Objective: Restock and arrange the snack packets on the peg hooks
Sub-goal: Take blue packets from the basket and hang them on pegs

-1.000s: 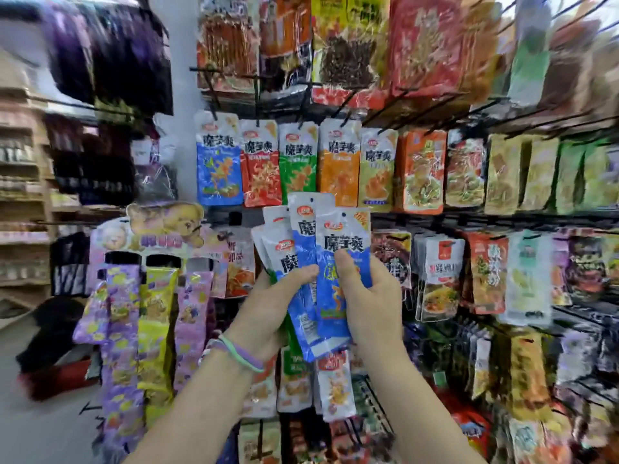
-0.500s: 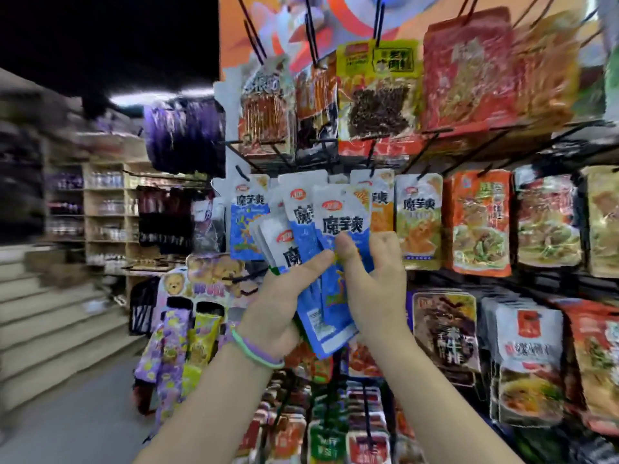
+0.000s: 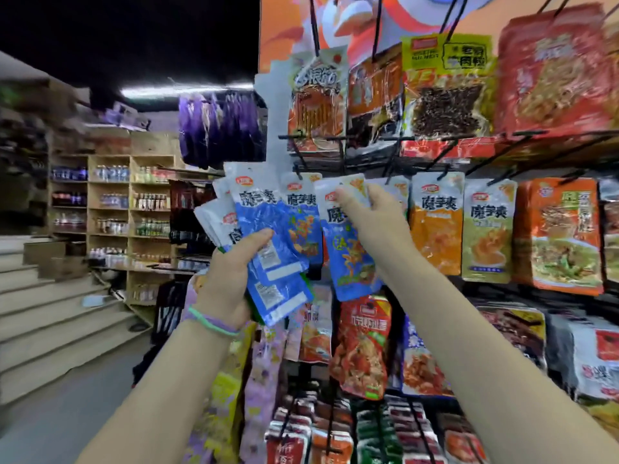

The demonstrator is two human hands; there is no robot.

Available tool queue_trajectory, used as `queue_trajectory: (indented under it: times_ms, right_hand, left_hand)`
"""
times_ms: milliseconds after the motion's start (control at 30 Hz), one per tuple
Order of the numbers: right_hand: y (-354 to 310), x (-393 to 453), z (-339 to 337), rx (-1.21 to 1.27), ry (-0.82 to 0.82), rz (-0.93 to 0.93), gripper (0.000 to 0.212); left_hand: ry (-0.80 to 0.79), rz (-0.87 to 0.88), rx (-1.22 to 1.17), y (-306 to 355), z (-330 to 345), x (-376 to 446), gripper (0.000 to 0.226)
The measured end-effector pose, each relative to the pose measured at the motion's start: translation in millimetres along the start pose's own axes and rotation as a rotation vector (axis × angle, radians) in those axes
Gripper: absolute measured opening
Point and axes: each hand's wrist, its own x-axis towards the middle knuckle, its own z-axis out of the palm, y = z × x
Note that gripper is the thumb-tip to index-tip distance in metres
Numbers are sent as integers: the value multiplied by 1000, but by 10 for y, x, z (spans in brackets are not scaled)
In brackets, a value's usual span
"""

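My left hand (image 3: 231, 272) grips a fanned bundle of blue and white snack packets (image 3: 268, 259), thumb on top. My right hand (image 3: 375, 219) pinches the top of a single blue packet (image 3: 351, 259) and holds it up apart from the bundle, close under the black peg hooks (image 3: 338, 152) of the middle row. Just behind it, a blue packet of the same kind (image 3: 301, 212) hangs on a peg. To the right on that row hang an orange packet (image 3: 435, 226) and a yellow-green packet (image 3: 489, 229).
Larger red and yellow snack bags (image 3: 445, 92) hang on the row above. Lower rows of red packets (image 3: 361, 346) fill the rack below my arms. At left, wooden shelves with bottles (image 3: 134, 209) and pale steps (image 3: 50, 316) border an open aisle floor.
My view tilted upward. My right hand drew one blue packet out of the bundle and lifted it up and right toward the pegs, while my left hand kept the rest.
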Motion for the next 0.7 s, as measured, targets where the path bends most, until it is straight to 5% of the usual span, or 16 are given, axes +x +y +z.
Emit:
queue_trajectory:
  times_ms: [100,367,467,700]
  right_hand:
    - [-95,197,223,-7,57,-34,25]
    - [-230,463,698,-27,134,-105,36]
    - [-242,477,746,-61,140,-114,23]
    - [-199,443,798,-93,123,-143,34]
  left_hand:
    - [-54,0,-3,51,-116,158,66]
    - [-132,-49,-22,93,-422,456,51]
    - [-205,-66,-19,112,-491,517,22]
    - [-296,-42,-69,103,-545,595,31]
